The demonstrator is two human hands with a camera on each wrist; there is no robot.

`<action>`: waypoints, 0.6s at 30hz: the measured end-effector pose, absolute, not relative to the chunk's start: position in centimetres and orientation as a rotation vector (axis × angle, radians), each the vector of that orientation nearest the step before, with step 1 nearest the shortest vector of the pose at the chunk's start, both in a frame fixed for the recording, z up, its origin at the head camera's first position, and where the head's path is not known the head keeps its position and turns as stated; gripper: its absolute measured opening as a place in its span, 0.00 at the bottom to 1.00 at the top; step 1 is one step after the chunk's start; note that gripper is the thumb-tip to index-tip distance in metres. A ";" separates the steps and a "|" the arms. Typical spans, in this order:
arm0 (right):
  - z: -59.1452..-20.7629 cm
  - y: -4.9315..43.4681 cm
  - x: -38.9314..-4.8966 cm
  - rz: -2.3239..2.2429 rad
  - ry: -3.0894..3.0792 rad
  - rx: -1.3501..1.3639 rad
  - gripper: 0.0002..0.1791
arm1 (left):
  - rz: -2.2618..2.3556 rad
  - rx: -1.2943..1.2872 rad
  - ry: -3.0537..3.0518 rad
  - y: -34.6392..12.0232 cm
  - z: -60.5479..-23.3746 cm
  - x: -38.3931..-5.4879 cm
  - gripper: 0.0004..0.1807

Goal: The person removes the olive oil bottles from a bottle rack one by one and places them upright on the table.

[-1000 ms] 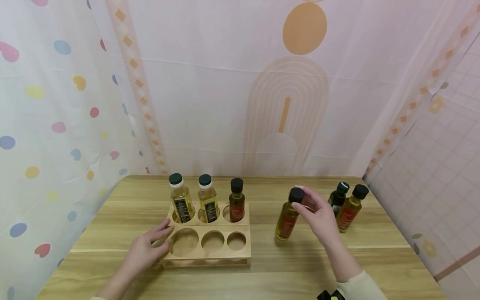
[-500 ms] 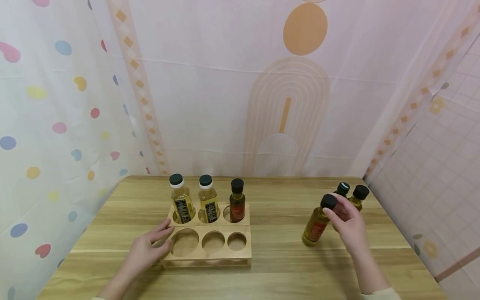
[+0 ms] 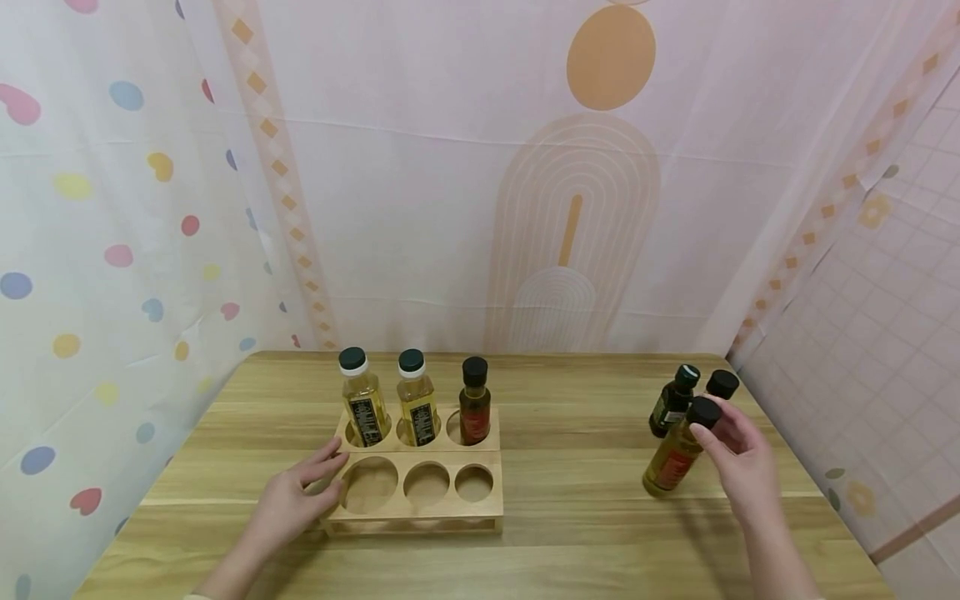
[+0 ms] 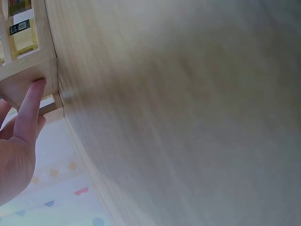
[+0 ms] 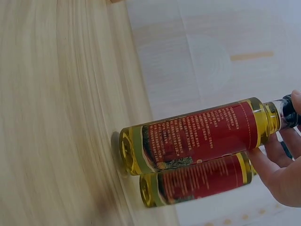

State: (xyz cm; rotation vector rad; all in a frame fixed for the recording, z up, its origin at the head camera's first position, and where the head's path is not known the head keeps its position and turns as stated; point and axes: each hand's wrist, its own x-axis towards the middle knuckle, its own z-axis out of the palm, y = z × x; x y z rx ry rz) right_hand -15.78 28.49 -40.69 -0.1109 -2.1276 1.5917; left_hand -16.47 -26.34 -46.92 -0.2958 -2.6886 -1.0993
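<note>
Two pale oil bottles, end bottle (image 3: 364, 408) and middle bottle (image 3: 419, 408), plus one small bottle (image 3: 474, 417) with red label, standing in back row of wooden rack (image 3: 452, 509), ahead and right of left hand (image 3: 292, 493): half the count seated. Other half outside rack, around right hand (image 3: 744, 467): held bottle (image 3: 671, 468) with red label, dark bottle (image 3: 670, 408) beyond and left of that hand, spare bottle (image 5: 202, 180) just beyond its fingers, also red-labelled, partly hidden by held one. Right hand pinching cap and neck between thumb and fingers; base near or on table (image 3: 570, 546), contact impossible to confirm. Left hand loose, fingers fairly straight, touching left end of rack, nothing gripped, probably just steadying. Front row, right beside left hand, unfilled in all three holes. Progress, as a judgement: about midway, three in and three out, held bottle well apart from left hand and rack.
</note>
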 end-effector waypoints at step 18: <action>-40.5 31.3 -15.1 1.536 -2.068 -0.302 0.21 | -1.116 -0.305 -2.689 -26.3 -46.8 -16.4 0.21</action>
